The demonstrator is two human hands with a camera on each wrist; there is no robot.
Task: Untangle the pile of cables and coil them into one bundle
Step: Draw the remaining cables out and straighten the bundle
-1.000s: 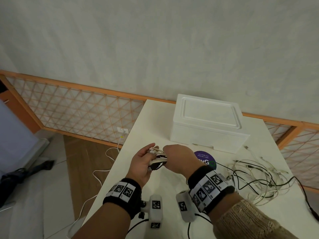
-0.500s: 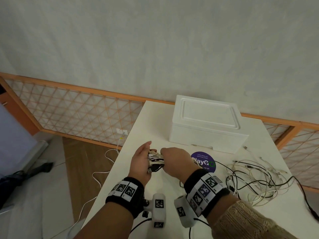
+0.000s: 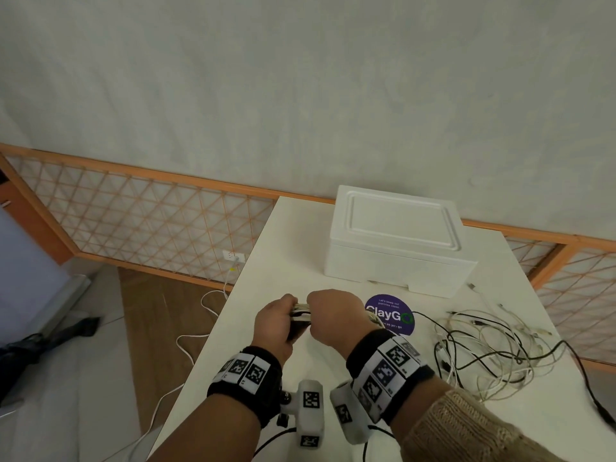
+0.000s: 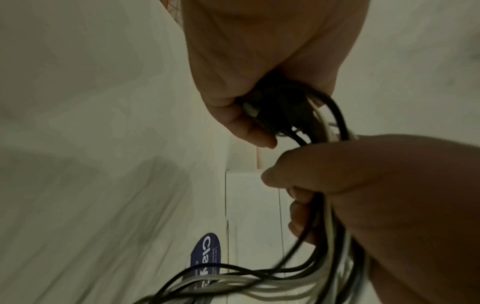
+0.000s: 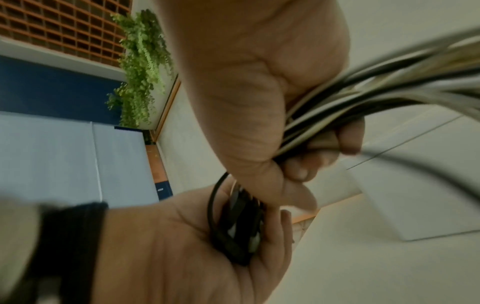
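We stand at a white table set against a pale wall, with an orange lattice fence running behind it. Above the table's near edge we hold a small coil of cables, black and white strands looped together, between our two hands. Our left hand cradles the coil with its fingers curled around the dark loops, the thumb pressing them into the palm. Our right hand is a closed fist around a sheaf of black and white strands that run out of the coil; in the right wrist view the strands pass through the curled fingers. Those strands trail right to the loose tangle spread flat on the table, well apart from the coil. Between the hands and the tangle lies a round purple sticker, and behind it sits a white foam box with its lid on. Compared with half a second ago, our left fingers, then stretched upward, have folded down over the coil, and the two hands sit closer together.
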